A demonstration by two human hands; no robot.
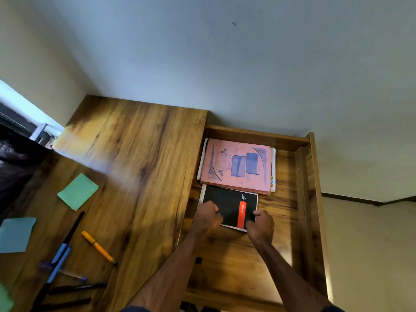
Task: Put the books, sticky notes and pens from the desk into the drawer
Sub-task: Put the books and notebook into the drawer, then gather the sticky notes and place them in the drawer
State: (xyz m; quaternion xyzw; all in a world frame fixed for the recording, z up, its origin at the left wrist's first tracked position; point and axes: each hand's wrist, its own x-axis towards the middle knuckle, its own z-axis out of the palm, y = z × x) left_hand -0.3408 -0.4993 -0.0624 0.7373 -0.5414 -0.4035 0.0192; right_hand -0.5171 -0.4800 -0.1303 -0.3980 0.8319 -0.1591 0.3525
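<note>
The open wooden drawer (286, 199) at the right holds a pink book (236, 165) lying on other books at its far end. Just nearer lies a black spiral notebook (229, 206) with a red stripe. My left hand (207, 217) grips the notebook's near left corner and my right hand (261, 224) grips its near right edge. On the desk (139, 165) to the left lie a green sticky-note pad (78, 192), a blue pad (15, 235), an orange pen (98, 247), a blue pen (59, 262) and several dark pens (76, 287).
The desk top stands higher than the drawer floor, with its right edge running along the drawer's left side. The near half of the drawer floor shows bare wood. A pale wall rises behind. Dark objects and a window lie at far left.
</note>
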